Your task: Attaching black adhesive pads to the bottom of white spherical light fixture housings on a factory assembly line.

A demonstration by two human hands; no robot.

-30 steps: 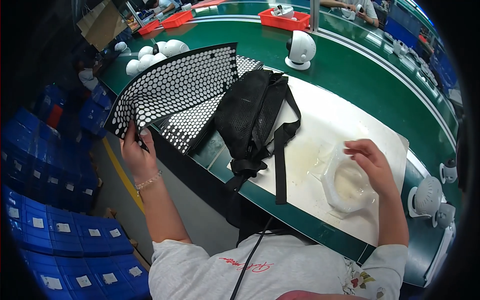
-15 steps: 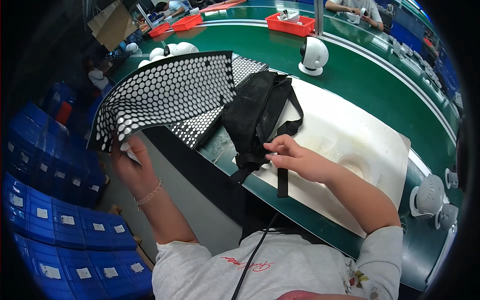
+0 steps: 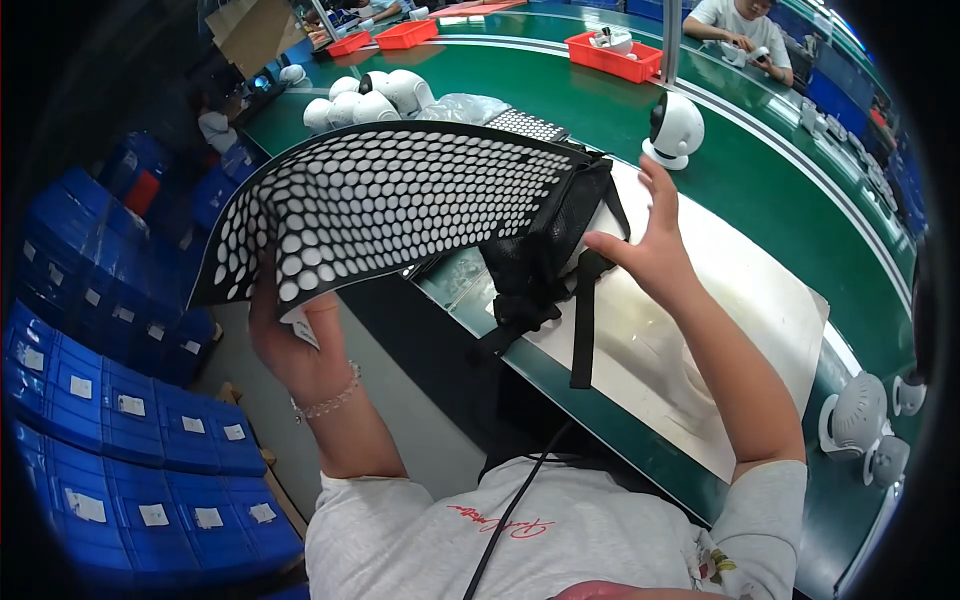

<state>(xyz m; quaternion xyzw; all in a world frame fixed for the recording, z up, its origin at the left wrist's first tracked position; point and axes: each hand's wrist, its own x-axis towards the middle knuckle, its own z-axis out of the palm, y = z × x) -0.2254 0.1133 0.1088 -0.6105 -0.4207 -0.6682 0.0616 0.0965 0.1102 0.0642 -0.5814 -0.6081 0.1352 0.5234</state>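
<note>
My left hand [image 3: 305, 350] grips the near left corner of a floppy black sheet covered in rows of white round dots [image 3: 400, 200]. It also pinches a small white paper piece [image 3: 302, 328] near the thumb. The sheet arches to the right, and its far end overlaps a black mesh bag with straps [image 3: 530, 275]. My right hand [image 3: 655, 250] is raised with thumb and fingers apart, holding nothing. It hovers over the white board [image 3: 740, 300], close to a strap of the bag. Beyond its fingertips stands a white rounded camera-like device [image 3: 680, 130]. Part of another dotted sheet [image 3: 528, 124] shows behind.
White rounded devices [image 3: 375, 100] and a clear plastic bag [image 3: 465, 108] lie on the green table [image 3: 540, 75]. A red bin [image 3: 610, 60] stands farther back. Grey-white devices [image 3: 855, 415] sit at the right edge. Blue boxes [image 3: 120, 405] are stacked left. Other people work across the table.
The dotted sheet has spread further right, over part of the bag. My right hand has lifted away from the bag's straps and its fingers have spread upward. My left hand still holds the sheet.
</note>
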